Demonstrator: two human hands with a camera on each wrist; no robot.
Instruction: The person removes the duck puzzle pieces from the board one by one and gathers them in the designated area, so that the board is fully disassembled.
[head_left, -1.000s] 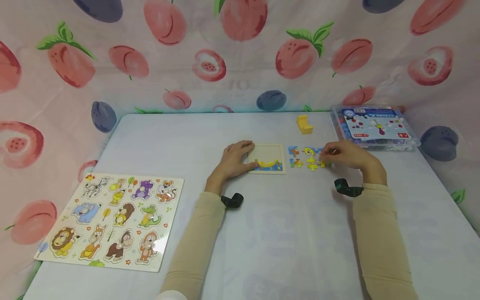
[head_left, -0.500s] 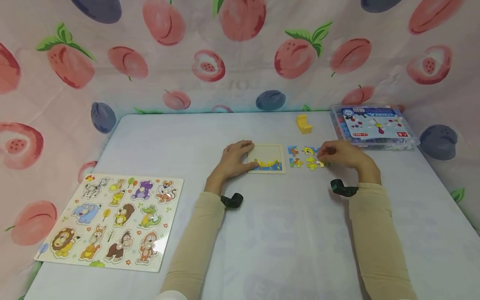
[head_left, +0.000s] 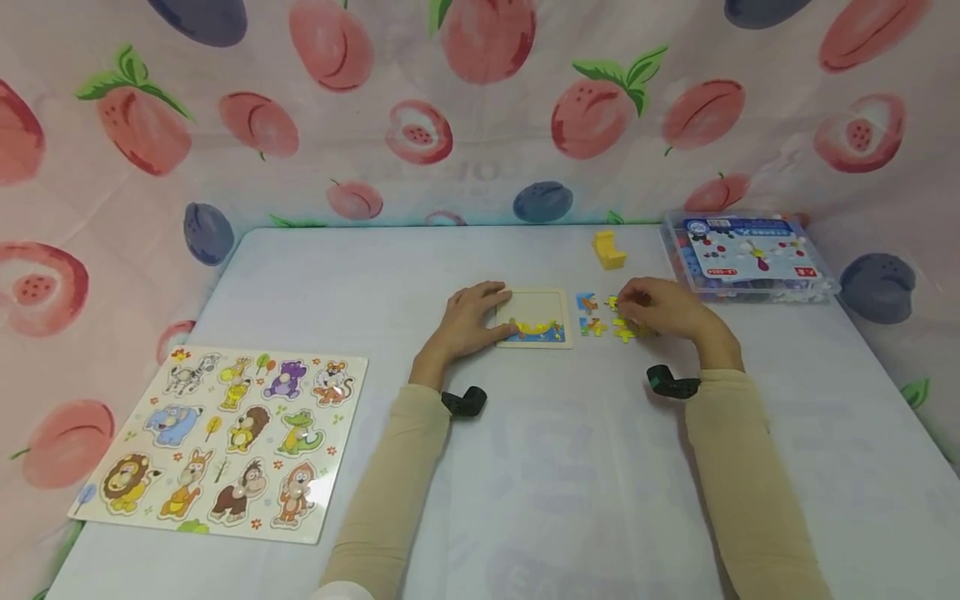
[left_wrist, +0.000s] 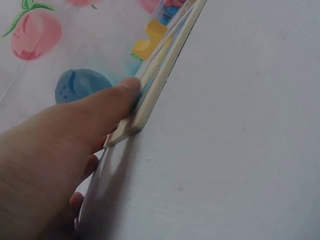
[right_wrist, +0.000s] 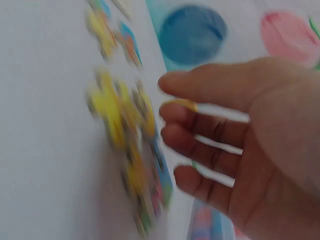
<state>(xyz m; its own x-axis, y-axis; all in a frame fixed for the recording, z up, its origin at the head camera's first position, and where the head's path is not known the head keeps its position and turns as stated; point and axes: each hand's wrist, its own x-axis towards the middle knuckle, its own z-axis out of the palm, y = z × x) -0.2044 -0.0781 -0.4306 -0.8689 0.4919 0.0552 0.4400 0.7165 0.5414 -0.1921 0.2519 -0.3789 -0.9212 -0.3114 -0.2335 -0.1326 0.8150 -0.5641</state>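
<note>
My left hand (head_left: 472, 318) holds the left side of a small wooden puzzle tray (head_left: 534, 298). Its thumb lies over the tray's edge, clearly seen in the left wrist view. Inside the tray, a blue and yellow picture strip (head_left: 537, 333) fills the lower part. Right of the tray, several jigsaw pieces (head_left: 592, 326) lie on the table. Over the right-hand ones hovers my right hand (head_left: 667, 315), hiding some. In the right wrist view its fingers are loosely bent, with thumb and index apart and no piece visible between them; the pieces (right_wrist: 112, 112) there look blurred.
An animal knob puzzle board (head_left: 217, 442) lies at the table's left. A yellow block (head_left: 608, 250) stands behind the pieces. At the back right sits a clear plastic box (head_left: 753, 254) with a printed label. Fruit-patterned cloth (head_left: 480, 125) hangs behind the table.
My right hand has moved left across the jigsaw pieces, now covering the middle ones. My left hand and the tray have stayed in place.
</note>
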